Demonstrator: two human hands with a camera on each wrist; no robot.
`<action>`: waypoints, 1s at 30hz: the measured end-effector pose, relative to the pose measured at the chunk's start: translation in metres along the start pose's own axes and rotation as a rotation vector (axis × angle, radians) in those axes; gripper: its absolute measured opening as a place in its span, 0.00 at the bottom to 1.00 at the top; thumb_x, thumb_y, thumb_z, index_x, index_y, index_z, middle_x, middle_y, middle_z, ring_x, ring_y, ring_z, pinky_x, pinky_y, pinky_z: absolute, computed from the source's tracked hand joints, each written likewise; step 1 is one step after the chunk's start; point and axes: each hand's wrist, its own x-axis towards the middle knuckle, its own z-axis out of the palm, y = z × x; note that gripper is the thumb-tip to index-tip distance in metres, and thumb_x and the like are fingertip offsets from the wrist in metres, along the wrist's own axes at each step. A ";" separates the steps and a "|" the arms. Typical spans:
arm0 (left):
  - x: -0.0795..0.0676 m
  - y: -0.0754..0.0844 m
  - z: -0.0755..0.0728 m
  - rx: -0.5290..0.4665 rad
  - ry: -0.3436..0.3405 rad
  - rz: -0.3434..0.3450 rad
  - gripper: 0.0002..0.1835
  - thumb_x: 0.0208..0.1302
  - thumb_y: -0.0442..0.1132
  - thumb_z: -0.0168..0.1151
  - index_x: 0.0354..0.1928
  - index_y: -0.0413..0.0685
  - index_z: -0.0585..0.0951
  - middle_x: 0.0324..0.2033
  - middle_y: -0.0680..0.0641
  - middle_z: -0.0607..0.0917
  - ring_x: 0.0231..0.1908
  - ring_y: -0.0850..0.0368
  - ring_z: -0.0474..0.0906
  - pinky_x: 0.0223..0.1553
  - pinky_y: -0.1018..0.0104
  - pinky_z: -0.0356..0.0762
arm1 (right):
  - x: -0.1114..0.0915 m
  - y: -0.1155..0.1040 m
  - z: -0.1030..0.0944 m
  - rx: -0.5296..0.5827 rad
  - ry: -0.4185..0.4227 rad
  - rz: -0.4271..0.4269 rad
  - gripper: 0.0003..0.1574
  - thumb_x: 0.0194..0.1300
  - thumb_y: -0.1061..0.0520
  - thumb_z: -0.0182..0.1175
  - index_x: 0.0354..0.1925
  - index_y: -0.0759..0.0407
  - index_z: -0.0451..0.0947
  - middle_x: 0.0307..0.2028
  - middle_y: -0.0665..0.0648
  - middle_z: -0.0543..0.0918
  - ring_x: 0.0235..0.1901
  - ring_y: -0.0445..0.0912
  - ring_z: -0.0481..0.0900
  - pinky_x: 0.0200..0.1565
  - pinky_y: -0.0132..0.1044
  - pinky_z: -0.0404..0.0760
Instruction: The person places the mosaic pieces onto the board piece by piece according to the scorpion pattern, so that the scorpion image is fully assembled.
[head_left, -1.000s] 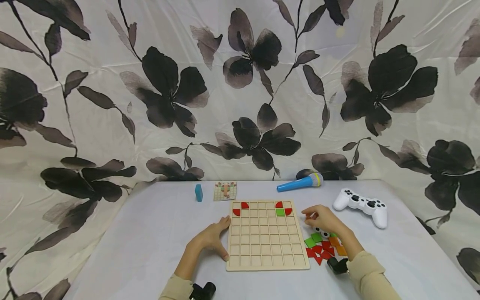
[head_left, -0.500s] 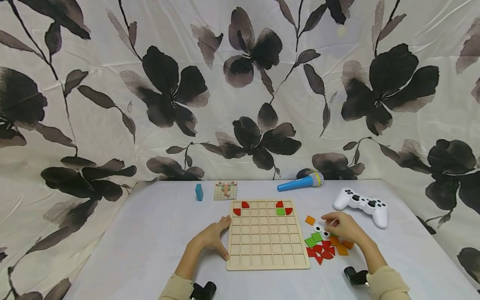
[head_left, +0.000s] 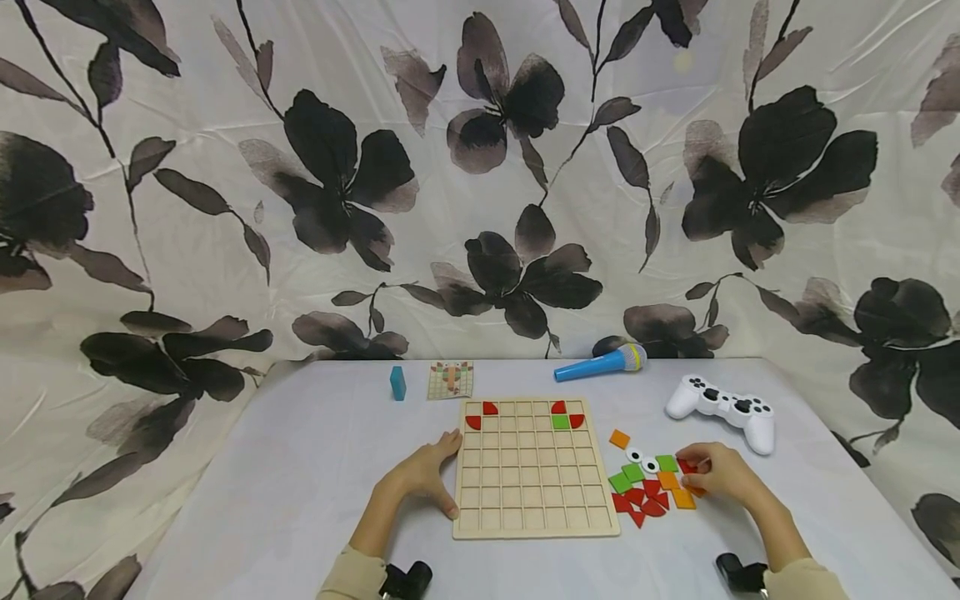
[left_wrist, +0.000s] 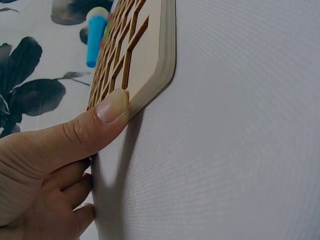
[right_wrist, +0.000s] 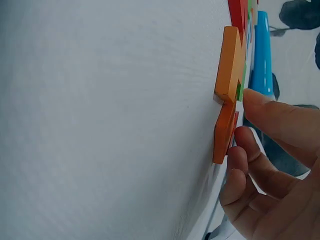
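Observation:
A square wooden grid board [head_left: 530, 476] lies mid-table, with red quarter-circle pieces and one green square [head_left: 561, 422] set in its upper cells. My left hand [head_left: 422, 475] spans the board's left edge; in the left wrist view its thumb [left_wrist: 113, 106] touches the side near a corner. To the board's right, my right hand [head_left: 720, 475] is over the loose pieces. Its thumb and forefinger stand apart beside a red piece [head_left: 686, 467]; whether they touch it I cannot tell. Orange squares [right_wrist: 228, 65] lie just under those fingers in the right wrist view.
Loose green squares [head_left: 620, 482], red pieces [head_left: 653, 508] and two eye discs [head_left: 650, 466] lie right of the board. An orange square [head_left: 619, 439] sits apart. Behind are a blue block [head_left: 397, 383], a pattern card [head_left: 450, 381] and a toy microphone [head_left: 600, 364]. A white game controller [head_left: 722, 410] is at right.
My right hand has moved from beside the board's upper right to the pile's right side. An orange square now lies separately near the board. The left hand has stayed at the board's edge.

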 end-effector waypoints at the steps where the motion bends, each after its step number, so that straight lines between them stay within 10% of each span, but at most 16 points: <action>1: 0.000 0.000 0.000 -0.004 -0.001 0.002 0.63 0.25 0.38 0.84 0.69 0.33 0.59 0.69 0.34 0.56 0.70 0.39 0.49 0.67 0.43 0.52 | 0.000 0.001 0.000 -0.002 -0.006 0.000 0.18 0.52 0.65 0.66 0.43 0.71 0.79 0.34 0.59 0.81 0.31 0.46 0.70 0.31 0.35 0.72; 30: 0.001 -0.001 0.000 0.018 0.002 0.002 0.63 0.25 0.39 0.84 0.69 0.34 0.59 0.69 0.34 0.57 0.70 0.39 0.50 0.67 0.42 0.51 | 0.013 -0.006 -0.003 -0.021 0.068 0.008 0.08 0.55 0.64 0.64 0.35 0.68 0.80 0.24 0.52 0.75 0.27 0.45 0.69 0.28 0.33 0.69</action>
